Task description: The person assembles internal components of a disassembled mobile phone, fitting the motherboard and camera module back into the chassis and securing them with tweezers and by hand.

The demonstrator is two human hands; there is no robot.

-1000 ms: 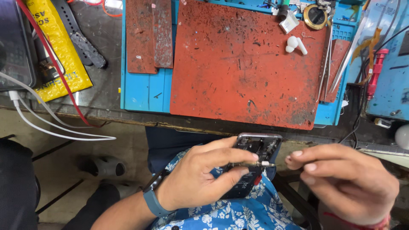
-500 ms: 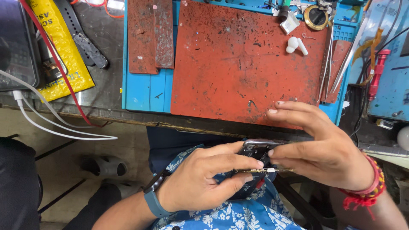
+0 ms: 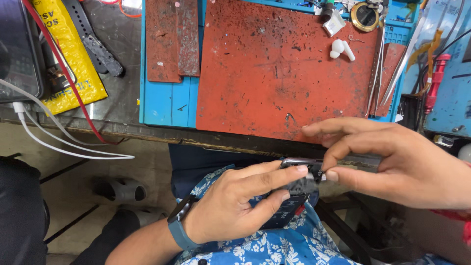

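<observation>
The dark phone [image 3: 294, 196] sits low in the view, below the front edge of the desk [image 3: 117, 128] and over the person's lap, at about 6 o'clock from the big red mat [image 3: 274, 73]. The left hand [image 3: 230, 211] cradles it from beneath, its grip clenched around the body with the forefinger laid along the top edge. The right hand [image 3: 407, 167] comes in from 3 o'clock; its thumb and forefinger are pinched together at the phone's upper corner, on something too small to make out.

Judging by this, the work is in its middle: the phone is off the mat and in hand, with fine picking going on at one corner, and nothing looks refitted or set down. The tweezers [image 3: 378, 68] lie untouched at 1 o'clock on the desk, near a pair of white earbuds [image 3: 341, 49]. A white cable [image 3: 64, 142] hangs over the desk edge at 9 o'clock.
</observation>
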